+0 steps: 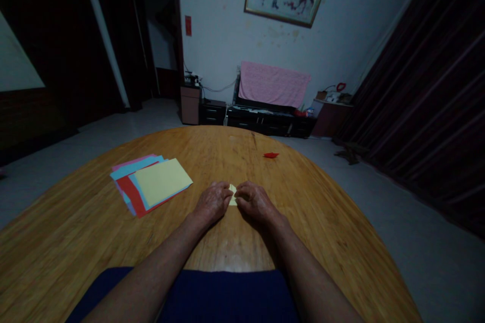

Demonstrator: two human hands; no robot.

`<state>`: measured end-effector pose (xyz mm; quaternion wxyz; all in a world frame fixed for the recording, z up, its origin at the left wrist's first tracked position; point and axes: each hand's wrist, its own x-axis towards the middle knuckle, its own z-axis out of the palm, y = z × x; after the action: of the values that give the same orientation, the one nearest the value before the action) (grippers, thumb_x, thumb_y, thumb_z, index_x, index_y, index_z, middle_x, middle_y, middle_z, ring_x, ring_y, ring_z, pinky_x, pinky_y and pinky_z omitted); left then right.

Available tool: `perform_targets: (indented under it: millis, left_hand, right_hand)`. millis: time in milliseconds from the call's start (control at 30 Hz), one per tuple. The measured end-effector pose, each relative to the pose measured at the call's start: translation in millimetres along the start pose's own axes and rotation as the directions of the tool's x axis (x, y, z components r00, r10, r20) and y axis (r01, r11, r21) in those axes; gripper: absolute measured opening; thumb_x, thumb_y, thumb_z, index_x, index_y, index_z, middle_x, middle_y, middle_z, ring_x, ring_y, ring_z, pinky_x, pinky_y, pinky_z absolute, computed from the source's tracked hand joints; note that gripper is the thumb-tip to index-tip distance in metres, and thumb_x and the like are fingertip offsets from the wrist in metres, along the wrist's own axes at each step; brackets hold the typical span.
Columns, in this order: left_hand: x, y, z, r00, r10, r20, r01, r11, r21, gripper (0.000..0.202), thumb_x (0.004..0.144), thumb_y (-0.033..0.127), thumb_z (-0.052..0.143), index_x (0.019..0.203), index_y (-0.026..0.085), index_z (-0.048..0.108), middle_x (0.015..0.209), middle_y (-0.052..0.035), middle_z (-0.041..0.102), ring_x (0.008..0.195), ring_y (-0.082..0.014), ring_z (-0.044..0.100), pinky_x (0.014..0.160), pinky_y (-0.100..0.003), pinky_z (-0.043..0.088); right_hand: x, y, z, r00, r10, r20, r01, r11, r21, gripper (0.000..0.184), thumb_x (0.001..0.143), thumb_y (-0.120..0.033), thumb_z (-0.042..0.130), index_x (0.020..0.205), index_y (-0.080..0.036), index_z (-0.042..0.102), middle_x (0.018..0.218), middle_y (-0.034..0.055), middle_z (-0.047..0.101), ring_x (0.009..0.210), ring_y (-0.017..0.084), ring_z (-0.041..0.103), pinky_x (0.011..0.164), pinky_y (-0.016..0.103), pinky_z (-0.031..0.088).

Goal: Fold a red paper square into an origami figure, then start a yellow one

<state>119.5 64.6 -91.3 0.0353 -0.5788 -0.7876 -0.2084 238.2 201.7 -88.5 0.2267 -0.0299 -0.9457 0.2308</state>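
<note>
Both my hands rest on the round wooden table, side by side. My left hand and my right hand press with curled fingers on a small folded yellow paper that shows only between them. Most of the paper is hidden under the fingers. To the left lies a fanned stack of coloured sheets, with a yellow sheet on top over blue, red and pink ones.
A small red folded piece lies farther back on the table, to the right. Beyond the table stand a low dark cabinet draped with a pink cloth, a framed picture on the wall, and dark curtains at right.
</note>
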Motion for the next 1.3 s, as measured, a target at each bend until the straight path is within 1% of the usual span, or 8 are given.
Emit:
perform_targets:
  millis: [133, 233, 400, 667, 900, 967, 1100, 1300]
  left_hand:
    - [-1, 2, -1.2, 1.0, -0.004, -0.004, 0.004, 1.0, -0.026, 0.027, 0.09, 0.02, 0.05, 0.1, 0.026, 0.074, 0.105, -0.0054, 0.067, 0.099, -0.0211, 0.057, 0.089, -0.034, 0.047]
    - [-1, 0, -0.7, 1.0, 0.002, -0.003, -0.002, 1.0, -0.02, 0.028, 0.09, 0.02, 0.049, 0.1, 0.027, 0.075, 0.107, -0.0052, 0.067, 0.1, -0.0207, 0.058, 0.09, -0.035, 0.047]
    - [1, -5, 0.8, 1.0, 0.013, 0.001, -0.013, 0.999, -0.039, 0.028, 0.09, 0.02, 0.049, 0.098, 0.027, 0.075, 0.111, -0.0045, 0.067, 0.103, -0.0202, 0.058, 0.094, -0.036, 0.045]
    - [1, -4, -2.8, 1.0, 0.027, 0.016, -0.027, 0.999, -0.027, 0.028, 0.09, 0.019, 0.049, 0.095, 0.026, 0.075, 0.109, -0.0039, 0.067, 0.102, -0.0197, 0.059, 0.093, -0.034, 0.045]
    - [-1, 1, -5.8, 0.997, 0.066, 0.043, -0.066, 0.998, -0.008, 0.029, 0.088, 0.016, 0.048, 0.096, 0.025, 0.075, 0.099, -0.0055, 0.067, 0.095, -0.0204, 0.059, 0.088, -0.034, 0.046]
    - [-1, 2, -5.6, 0.997, 0.059, 0.049, -0.059, 0.998, -0.007, 0.03, 0.088, 0.015, 0.047, 0.094, 0.023, 0.075, 0.098, -0.0058, 0.067, 0.095, -0.0205, 0.059, 0.089, -0.034, 0.046]
    - [-1, 2, -5.4, 0.997, 0.05, 0.06, -0.051, 0.999, 0.009, 0.03, 0.088, 0.014, 0.046, 0.091, 0.021, 0.074, 0.101, -0.0067, 0.067, 0.096, -0.0208, 0.059, 0.09, -0.034, 0.046]
    - [0, 3, -6.7, 0.996, 0.051, 0.068, -0.053, 0.998, 0.024, 0.03, 0.087, 0.012, 0.046, 0.092, 0.022, 0.074, 0.098, -0.0062, 0.067, 0.095, -0.0205, 0.06, 0.089, -0.034, 0.045]
  right_hand:
    - [0, 0, 4, 0.997, 0.056, -0.049, -0.056, 0.998, -0.006, 0.013, 0.075, -0.008, 0.058, 0.079, -0.017, 0.067, 0.083, 0.0031, 0.065, 0.079, 0.015, 0.059, 0.075, 0.026, 0.045]
    - [1, -1, 5, 0.994, 0.085, -0.065, -0.087, 0.996, -0.031, 0.01, 0.076, -0.01, 0.058, 0.076, -0.017, 0.065, 0.079, 0.0021, 0.064, 0.075, 0.014, 0.057, 0.071, 0.025, 0.043]
    - [2, -3, 2, 0.999, 0.026, -0.04, -0.026, 1.0, -0.002, 0.014, 0.078, -0.009, 0.058, 0.072, -0.018, 0.066, 0.085, 0.0035, 0.067, 0.079, 0.015, 0.059, 0.074, 0.026, 0.045]
    - [3, -4, -1, 0.999, 0.052, -0.009, -0.052, 0.998, 0.021, 0.016, 0.077, -0.009, 0.059, 0.071, -0.019, 0.07, 0.089, 0.0034, 0.067, 0.081, 0.015, 0.06, 0.074, 0.026, 0.045]
    - [4, -3, -6, 0.997, 0.027, 0.07, -0.029, 0.999, 0.039, 0.019, 0.082, -0.013, 0.057, 0.072, -0.019, 0.071, 0.092, 0.0034, 0.067, 0.085, 0.016, 0.061, 0.077, 0.027, 0.046]
    - [5, -2, -6, 0.998, 0.031, 0.051, -0.034, 0.998, 0.045, 0.02, 0.084, -0.013, 0.055, 0.074, -0.019, 0.071, 0.091, 0.0034, 0.068, 0.086, 0.016, 0.061, 0.079, 0.028, 0.046]
    - [8, 0, -2, 0.999, 0.049, -0.023, -0.048, 0.999, 0.01, 0.023, 0.089, -0.013, 0.048, 0.087, -0.019, 0.07, 0.094, 0.0046, 0.068, 0.091, 0.017, 0.06, 0.085, 0.03, 0.045]
    - [6, -4, 0, 0.999, 0.014, 0.045, -0.008, 0.991, -0.136, 0.027, 0.094, -0.017, 0.041, 0.099, -0.015, 0.067, 0.109, 0.0099, 0.063, 0.099, 0.019, 0.056, 0.092, 0.033, 0.041]
